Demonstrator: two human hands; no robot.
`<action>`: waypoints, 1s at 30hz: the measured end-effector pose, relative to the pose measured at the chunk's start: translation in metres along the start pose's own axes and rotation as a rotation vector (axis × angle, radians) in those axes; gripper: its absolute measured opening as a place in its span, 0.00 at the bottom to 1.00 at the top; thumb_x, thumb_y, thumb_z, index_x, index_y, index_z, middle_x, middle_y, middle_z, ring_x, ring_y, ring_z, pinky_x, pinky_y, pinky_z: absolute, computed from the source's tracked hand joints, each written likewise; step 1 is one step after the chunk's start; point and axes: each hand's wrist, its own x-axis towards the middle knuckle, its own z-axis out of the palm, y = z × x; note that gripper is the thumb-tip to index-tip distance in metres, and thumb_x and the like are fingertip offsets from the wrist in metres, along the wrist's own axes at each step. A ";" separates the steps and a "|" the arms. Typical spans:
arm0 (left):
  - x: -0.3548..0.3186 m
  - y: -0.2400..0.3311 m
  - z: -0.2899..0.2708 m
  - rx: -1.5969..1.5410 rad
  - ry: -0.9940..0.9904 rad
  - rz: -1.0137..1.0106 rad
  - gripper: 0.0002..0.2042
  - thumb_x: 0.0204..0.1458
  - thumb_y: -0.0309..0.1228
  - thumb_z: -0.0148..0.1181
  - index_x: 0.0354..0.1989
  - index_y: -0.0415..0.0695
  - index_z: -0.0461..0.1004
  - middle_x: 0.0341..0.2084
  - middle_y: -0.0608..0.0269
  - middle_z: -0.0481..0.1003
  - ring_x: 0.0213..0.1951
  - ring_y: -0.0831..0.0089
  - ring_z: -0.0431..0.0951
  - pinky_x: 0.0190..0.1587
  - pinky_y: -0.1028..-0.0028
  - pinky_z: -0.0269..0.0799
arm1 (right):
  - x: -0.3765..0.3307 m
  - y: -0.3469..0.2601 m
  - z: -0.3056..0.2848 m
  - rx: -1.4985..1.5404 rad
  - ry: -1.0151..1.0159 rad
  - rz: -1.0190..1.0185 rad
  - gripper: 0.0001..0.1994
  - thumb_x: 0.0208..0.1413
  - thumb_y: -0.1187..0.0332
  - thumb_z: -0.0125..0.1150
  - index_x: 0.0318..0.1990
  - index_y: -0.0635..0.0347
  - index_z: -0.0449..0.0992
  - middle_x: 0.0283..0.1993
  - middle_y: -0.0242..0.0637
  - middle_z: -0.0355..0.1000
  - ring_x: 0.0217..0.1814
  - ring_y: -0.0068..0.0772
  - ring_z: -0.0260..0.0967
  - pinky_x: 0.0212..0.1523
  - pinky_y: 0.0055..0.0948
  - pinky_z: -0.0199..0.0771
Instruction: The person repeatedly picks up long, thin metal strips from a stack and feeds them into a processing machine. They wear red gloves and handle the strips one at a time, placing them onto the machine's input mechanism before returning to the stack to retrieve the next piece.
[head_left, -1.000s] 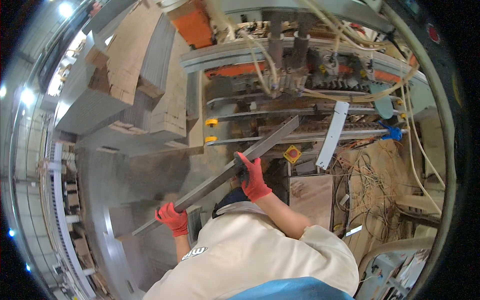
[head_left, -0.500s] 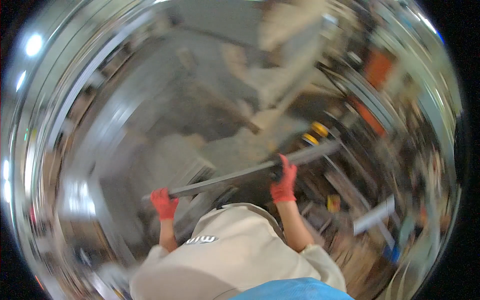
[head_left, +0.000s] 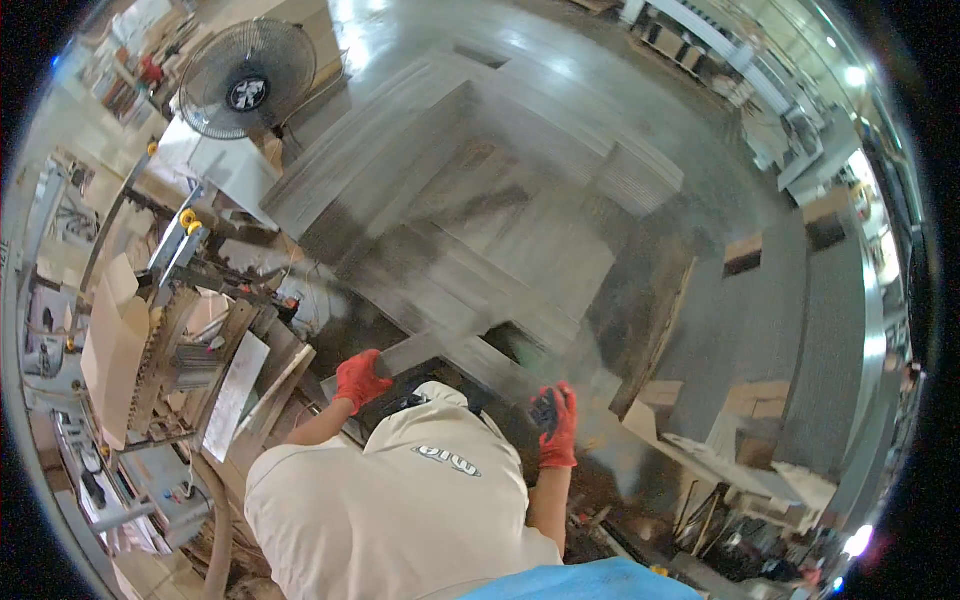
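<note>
My left hand, in a red glove, is closed on a long, flat grey strip held in front of my waist. My right hand, in a red glove with a black palm, is to the right with its fingers curled in. A blurred grey board runs toward it. I cannot make out whether the fingers grip that board. Just ahead of both hands lies a pile of long grey boards, smeared by motion.
At the far left a black caged fan stands by a white-topped table. Machinery with yellow rollers and a leaning white panel flank my left side. To the right are tall stacks of grey panels and a low stand.
My view has swung round: the machinery, on the right before, is now at my left. The strip, earlier spanning both hands, now shows plainly only at my left hand.
</note>
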 end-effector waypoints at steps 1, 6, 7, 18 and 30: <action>0.001 0.000 0.000 -0.033 0.025 -0.099 0.30 0.37 0.45 0.76 0.52 0.50 0.78 0.45 0.54 0.81 0.49 0.52 0.81 0.50 0.57 0.77 | 0.014 0.015 0.005 0.006 -0.013 0.035 0.17 0.66 0.67 0.62 0.60 0.55 0.71 0.48 0.40 0.76 0.44 0.39 0.79 0.42 0.38 0.79; 0.101 -0.036 0.013 -0.076 0.342 -0.235 0.29 0.40 0.46 0.75 0.51 0.47 0.74 0.43 0.53 0.80 0.48 0.48 0.81 0.48 0.52 0.77 | 0.029 0.048 0.042 -0.081 0.024 0.315 0.16 0.65 0.72 0.61 0.59 0.58 0.70 0.44 0.41 0.77 0.39 0.40 0.79 0.42 0.39 0.81; 0.130 -0.038 0.004 -0.081 0.312 -0.260 0.29 0.41 0.46 0.74 0.50 0.47 0.73 0.44 0.53 0.80 0.48 0.48 0.80 0.48 0.51 0.76 | 0.030 0.060 0.029 -0.074 0.039 0.336 0.16 0.65 0.72 0.61 0.58 0.58 0.71 0.44 0.41 0.77 0.39 0.40 0.79 0.42 0.39 0.81; 0.337 -0.085 -0.029 -0.122 0.293 -0.374 0.35 0.42 0.50 0.73 0.59 0.50 0.73 0.50 0.54 0.81 0.54 0.53 0.80 0.54 0.55 0.76 | 0.010 0.076 -0.054 -0.299 0.337 0.424 0.07 0.65 0.72 0.60 0.49 0.53 0.75 0.39 0.36 0.77 0.39 0.35 0.78 0.39 0.37 0.82; 0.409 -0.118 0.006 0.069 0.576 -0.818 0.39 0.42 0.51 0.73 0.64 0.52 0.67 0.63 0.52 0.66 0.65 0.52 0.66 0.65 0.45 0.58 | -0.018 0.111 -0.067 -0.546 0.297 0.396 0.13 0.62 0.72 0.65 0.53 0.54 0.75 0.46 0.34 0.77 0.48 0.33 0.76 0.48 0.34 0.78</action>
